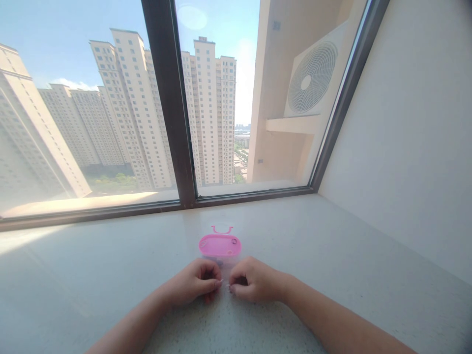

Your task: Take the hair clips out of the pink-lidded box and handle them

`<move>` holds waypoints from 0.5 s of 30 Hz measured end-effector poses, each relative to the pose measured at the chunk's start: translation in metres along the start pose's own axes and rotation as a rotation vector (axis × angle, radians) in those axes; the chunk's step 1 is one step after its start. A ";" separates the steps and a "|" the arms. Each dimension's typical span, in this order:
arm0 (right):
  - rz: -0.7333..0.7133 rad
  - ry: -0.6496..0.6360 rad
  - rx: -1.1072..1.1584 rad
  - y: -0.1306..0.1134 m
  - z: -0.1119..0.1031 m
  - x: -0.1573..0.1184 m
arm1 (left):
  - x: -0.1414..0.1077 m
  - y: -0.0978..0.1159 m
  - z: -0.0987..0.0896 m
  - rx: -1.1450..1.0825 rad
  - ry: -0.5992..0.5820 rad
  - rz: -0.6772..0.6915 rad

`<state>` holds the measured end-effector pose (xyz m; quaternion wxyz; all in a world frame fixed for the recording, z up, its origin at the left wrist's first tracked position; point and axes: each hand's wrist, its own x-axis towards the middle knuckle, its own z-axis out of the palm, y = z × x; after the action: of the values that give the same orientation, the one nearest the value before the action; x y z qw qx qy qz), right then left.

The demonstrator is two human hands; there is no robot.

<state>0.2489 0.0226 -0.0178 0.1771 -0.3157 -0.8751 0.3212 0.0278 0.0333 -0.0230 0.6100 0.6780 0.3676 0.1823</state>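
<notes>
Pink plastic, rounded at both ends, makes up the oval tray (218, 244) that sits on the pale speckled sill (110, 275). Inside its low rim, at the right end, lies a dark ring (234, 241), with a small yellowish loop (229, 252) close to the tray's front edge. Just behind the tray, on the window side, is a pink handle (222, 231), its two ends turned outward. Directly in front of the tray a bluish, see-through patch (218, 262) shows between the hands (too blurred to name).

Both hands are in front of the tray, near each other but apart. The left hand (207, 278), to the front left of it, has thumb and forefinger brought together at the tips on a tiny pale bit (221, 281). The right hand (246, 279), to the tray's front right, is curled in the same way, its thumb and forefinger pinching a second pale bit (228, 287) (whether the two are ends of one thing, I cannot tell).

Well beyond the tray stands the dark window frame (167, 98), with tall apartment blocks (125, 93) outside to its left and an air-conditioner unit (313, 78) outside to its right. A plain wall (413, 123) rises to the far right of the tray.
</notes>
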 end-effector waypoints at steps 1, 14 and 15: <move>-0.010 0.003 -0.005 -0.001 0.001 0.000 | 0.000 -0.001 0.000 0.004 0.002 0.003; -0.092 0.015 -0.021 -0.009 0.015 0.002 | -0.002 0.001 0.000 -0.007 -0.047 0.025; -0.089 0.023 -0.031 -0.010 0.016 0.002 | -0.002 0.002 0.000 -0.010 -0.055 0.024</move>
<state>0.2352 0.0106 -0.0226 0.1962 -0.2827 -0.8911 0.2958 0.0264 0.0320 -0.0209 0.6211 0.6838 0.3417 0.1728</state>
